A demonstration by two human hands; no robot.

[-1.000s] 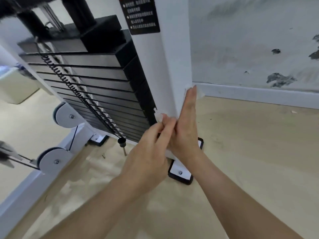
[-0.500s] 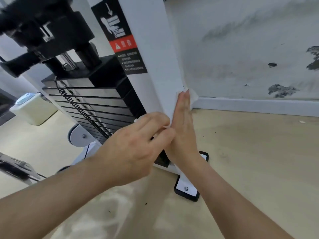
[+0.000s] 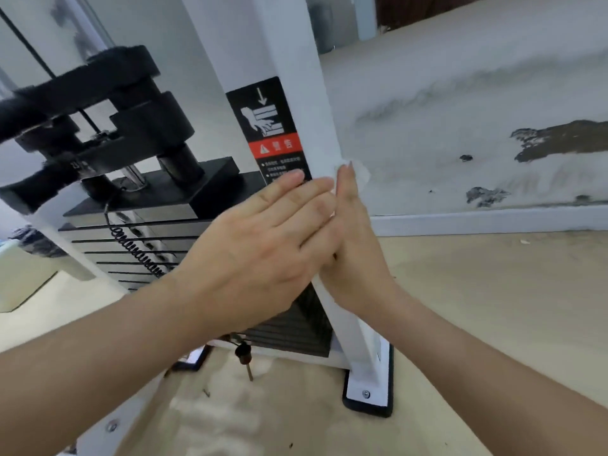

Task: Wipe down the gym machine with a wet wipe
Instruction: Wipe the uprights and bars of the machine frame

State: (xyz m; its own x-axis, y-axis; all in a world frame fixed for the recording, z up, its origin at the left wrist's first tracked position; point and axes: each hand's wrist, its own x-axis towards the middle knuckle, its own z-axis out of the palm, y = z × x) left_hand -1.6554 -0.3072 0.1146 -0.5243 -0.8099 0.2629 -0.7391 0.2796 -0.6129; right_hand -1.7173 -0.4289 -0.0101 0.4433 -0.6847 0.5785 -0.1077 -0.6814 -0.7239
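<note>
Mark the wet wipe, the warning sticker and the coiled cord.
wet wipe (image 3: 362, 176): head view, its exposed white corner.
warning sticker (image 3: 274, 145): head view, its red band.
coiled cord (image 3: 136, 251): head view, middle of the coil.

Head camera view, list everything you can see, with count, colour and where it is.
upright post: one, white, centre
warning sticker: one, black and red, on the post's left face
weight stack: one, black, left of the post
coiled cord: one, black, across the stack's front
wet wipe: one, white, under the right hand's fingertips
foot plate: one, white on black, at the post's base
wall: one, scuffed grey-white, right
left hand: one, flat on the post's left face
right hand: one, flat, pressing the wet wipe on the post
</note>
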